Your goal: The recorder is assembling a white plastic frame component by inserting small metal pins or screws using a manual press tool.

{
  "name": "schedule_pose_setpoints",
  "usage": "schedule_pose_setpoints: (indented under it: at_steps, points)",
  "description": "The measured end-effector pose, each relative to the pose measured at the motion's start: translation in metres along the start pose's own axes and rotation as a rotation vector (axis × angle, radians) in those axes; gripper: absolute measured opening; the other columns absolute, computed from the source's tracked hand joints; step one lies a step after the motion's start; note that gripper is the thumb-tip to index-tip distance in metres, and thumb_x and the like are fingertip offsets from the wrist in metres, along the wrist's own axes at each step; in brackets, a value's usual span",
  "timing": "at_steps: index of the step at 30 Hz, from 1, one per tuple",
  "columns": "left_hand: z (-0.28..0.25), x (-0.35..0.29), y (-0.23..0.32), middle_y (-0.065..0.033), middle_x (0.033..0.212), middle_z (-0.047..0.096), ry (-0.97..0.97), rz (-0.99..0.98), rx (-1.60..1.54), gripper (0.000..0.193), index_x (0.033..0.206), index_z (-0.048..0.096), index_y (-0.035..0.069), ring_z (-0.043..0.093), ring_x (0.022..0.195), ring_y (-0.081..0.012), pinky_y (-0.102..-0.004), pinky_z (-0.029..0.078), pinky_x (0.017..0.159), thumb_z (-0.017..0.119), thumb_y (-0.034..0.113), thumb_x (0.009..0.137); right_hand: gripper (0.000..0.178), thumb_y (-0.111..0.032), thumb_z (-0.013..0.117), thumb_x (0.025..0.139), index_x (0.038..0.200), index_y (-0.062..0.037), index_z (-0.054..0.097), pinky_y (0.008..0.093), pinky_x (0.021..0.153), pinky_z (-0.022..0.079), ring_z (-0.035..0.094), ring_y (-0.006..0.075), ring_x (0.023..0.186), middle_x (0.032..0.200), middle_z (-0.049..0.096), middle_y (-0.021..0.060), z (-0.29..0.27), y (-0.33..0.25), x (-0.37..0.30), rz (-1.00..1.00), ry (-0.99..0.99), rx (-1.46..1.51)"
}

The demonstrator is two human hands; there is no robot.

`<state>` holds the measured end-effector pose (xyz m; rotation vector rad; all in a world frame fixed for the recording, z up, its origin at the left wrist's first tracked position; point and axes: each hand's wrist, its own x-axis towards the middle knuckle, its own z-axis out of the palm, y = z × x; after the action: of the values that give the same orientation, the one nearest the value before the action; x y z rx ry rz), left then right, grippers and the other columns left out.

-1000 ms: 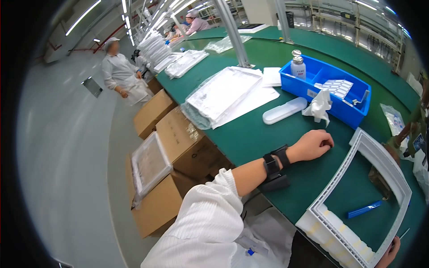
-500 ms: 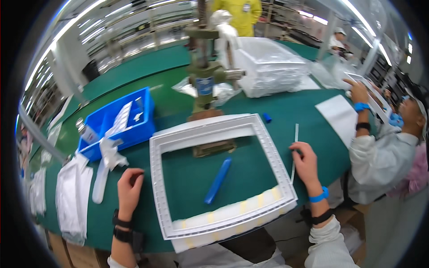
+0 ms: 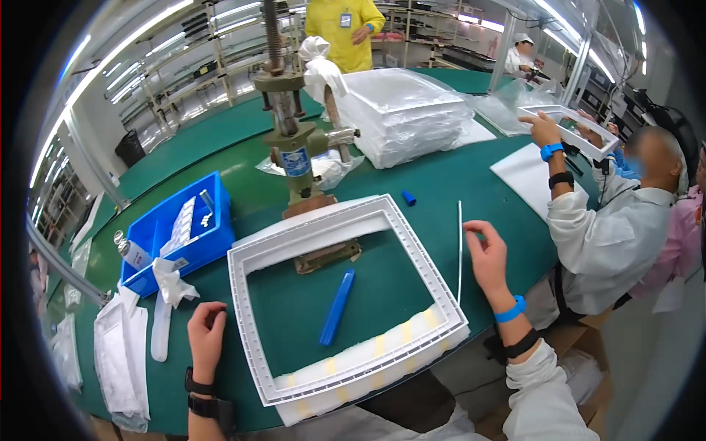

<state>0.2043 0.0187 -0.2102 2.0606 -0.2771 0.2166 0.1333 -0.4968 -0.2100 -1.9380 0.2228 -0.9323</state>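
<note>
A white rectangular plastic frame [image 3: 434, 261] lies on the green table between my hands, its near side resting on white padding [image 3: 368, 353] with yellowish stripes. Left of the frame, my left hand [image 3: 207, 338] is closed with fingers curled, and nothing shows in it. My right hand [image 3: 487, 257] is on the other side, fingers loosely bent and apart. Just beside its fingertips, a thin white strip [image 3: 460, 250] lies on the table along the frame's right side. Inside the frame opening lies a slim blue stick-shaped tool [image 3: 337, 307]. Beyond the frame sits a small blue cap [image 3: 409, 198].
A green metal press [image 3: 298, 158] stands behind the frame. At left are a blue bin [image 3: 224, 191] with a bottle, a crumpled white cloth [image 3: 172, 283] and white bagged pieces [image 3: 121, 353]. Plastic-wrapped stacks [image 3: 412, 121] stand behind. At right a co-worker holds another white frame [image 3: 570, 128].
The view has shifted, so the table's things sit farther left. My right fingers, over the thin strip before, are now just beside it. The co-worker's frame has tilted flatter.
</note>
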Motion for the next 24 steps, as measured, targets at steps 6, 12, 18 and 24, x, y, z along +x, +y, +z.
schedule_pose_setpoints:
  at_steps: [6, 12, 18, 24]
  points:
    - [0.001, 0.001, 0.003, -0.0035, 0.081, 0.056, -0.014, 0.150, 0.214, 0.019, 0.100, 0.069, -0.001, 0.048, 0.064, -0.0104, -0.0247, 0.041, 0.061, 0.063, -0.003, 0.082, 0.020, 0.000, 0.058, 0.093, 0.113, 0.0011, 0.060, 0.0215, 0.073, 0.047, 0.061, 0.0112, 0.090, 0.105, 0.065, 0.0081, -0.014, -0.107, -0.008, -0.233, -0.052, 0.263]
    - [-0.013, 0.001, 0.016, -0.0046, 0.102, 0.060, 0.201, 0.157, 0.203, 0.027, 0.116, 0.063, 0.002, 0.054, 0.082, -0.0111, -0.0226, 0.043, 0.073, 0.059, 0.000, 0.090, 0.086, -0.046, 0.067, 0.089, 0.152, -0.0092, 0.021, 0.0292, 0.067, 0.048, 0.061, 0.0345, 0.107, 0.129, 0.053, 0.0276, -0.028, -0.213, 0.007, -0.762, -0.232, 0.408]
    - [-0.018, -0.032, 0.148, -0.0083, 0.100, 0.061, 0.170, 0.368, -0.284, 0.022, 0.112, 0.061, -0.003, 0.054, 0.085, -0.0126, -0.0241, 0.042, 0.071, 0.050, 0.007, 0.096, 0.094, -0.055, 0.068, 0.083, 0.153, -0.0135, 0.020, 0.0329, 0.078, 0.050, 0.051, 0.0388, 0.123, 0.146, 0.038, 0.0279, -0.043, -0.259, 0.033, -1.076, -0.552, 0.345]
    - [-0.040, -0.087, 0.244, -0.0075, 0.094, 0.060, -0.176, 0.612, -0.646, 0.011, 0.094, 0.060, 0.006, 0.055, 0.078, -0.0200, -0.0295, 0.045, 0.069, 0.056, 0.016, 0.095, 0.088, -0.052, 0.068, 0.084, 0.149, -0.0127, 0.023, 0.0334, 0.079, 0.049, 0.052, 0.0382, 0.122, 0.143, 0.040, 0.0270, -0.054, -0.252, 0.009, -1.036, -0.572, 0.399]
